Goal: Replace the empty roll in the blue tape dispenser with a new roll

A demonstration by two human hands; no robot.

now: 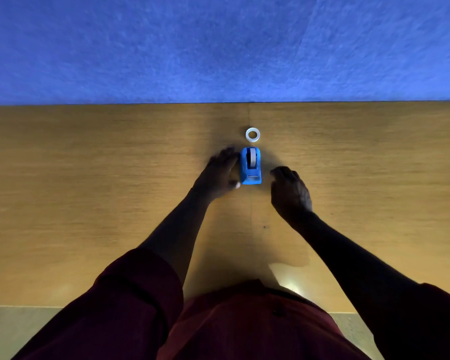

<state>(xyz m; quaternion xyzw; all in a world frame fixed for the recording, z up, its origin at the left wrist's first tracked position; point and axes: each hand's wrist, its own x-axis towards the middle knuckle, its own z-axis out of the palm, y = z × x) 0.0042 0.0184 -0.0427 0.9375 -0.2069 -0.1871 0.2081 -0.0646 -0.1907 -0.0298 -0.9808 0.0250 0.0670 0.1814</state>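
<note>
Although both of my hands sit close to the blue tape dispenser (250,166), neither one grips anything. My left hand (220,175) lies just beside the dispenser's left wall with its fingers spread and loose; it is dark and smeared by motion, so I cannot tell whether the fingertips actually touch the plastic. A small pale spot shows at its thumb, too blurred to identify. My right hand (291,191) hangs near the dispenser's right side, clearly apart from it, fingers curled downward and empty.

Count: one dispenser, one loose roll, two hands. The dispenser stands upright at the middle of the wooden table (89,178), its cutter end toward me. A pale roll (252,158) sits on edge in its slot; how much tape it carries cannot be made out. The white tape roll (252,134) lies flat just beyond the dispenser's far end, not touching it, its open centre showing bare table.

Both forearms are in deep shadow. Dark red sleeves (130,294) and my torso hide the table's near edge. A blue cloth backdrop (218,48) rises behind the table's far edge.
</note>
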